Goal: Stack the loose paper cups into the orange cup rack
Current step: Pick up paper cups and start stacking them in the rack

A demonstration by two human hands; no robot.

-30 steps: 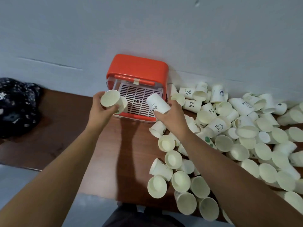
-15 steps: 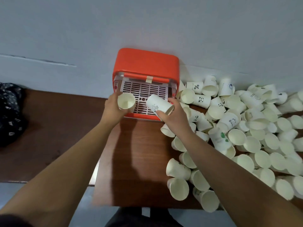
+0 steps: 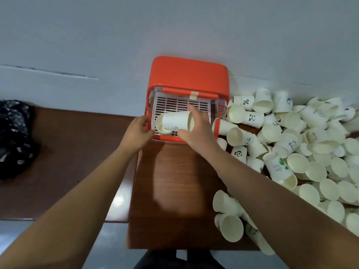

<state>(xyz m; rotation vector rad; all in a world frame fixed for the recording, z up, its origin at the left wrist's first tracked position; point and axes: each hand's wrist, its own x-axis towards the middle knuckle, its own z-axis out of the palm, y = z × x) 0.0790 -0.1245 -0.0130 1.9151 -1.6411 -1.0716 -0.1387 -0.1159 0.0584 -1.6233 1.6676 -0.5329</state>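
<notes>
Seen from the head camera, an orange plastic cup rack [image 3: 187,74] with a rounded lid stands at the far edge of a brown wooden table [image 3: 174,181], backed against a pale grey wall [image 3: 174,26]. Its front is open onto a white slatted grid [image 3: 171,103]. The right hand [image 3: 200,131] holds a white paper cup with dark print [image 3: 175,121] on its side in the rack's opening, over the grid, mouth turned to the left. The fingers curl round the cup's base end, with the index finger [image 3: 191,110] stretched across the top and the thumb [image 3: 182,133] tucked underneath. The rim of a second cup [image 3: 164,132] shows just below that mouth, though I cannot tell whether it is nested or lying beneath. The left hand [image 3: 137,131] sits right at the rack's left wall, fingers bent and close together, no cup in it; whether it grips the rack I cannot tell. To the right of the rack a heap of loose white paper cups [image 3: 291,142] spreads along the wall and down the table's right side. Most lie tipped over, some printed with pandas, a percent sign or green marks, and the nearest touch the rack's right side. Far left, a dark patterned cloth bundle [image 3: 13,136] lies on a darker brown surface
</notes>
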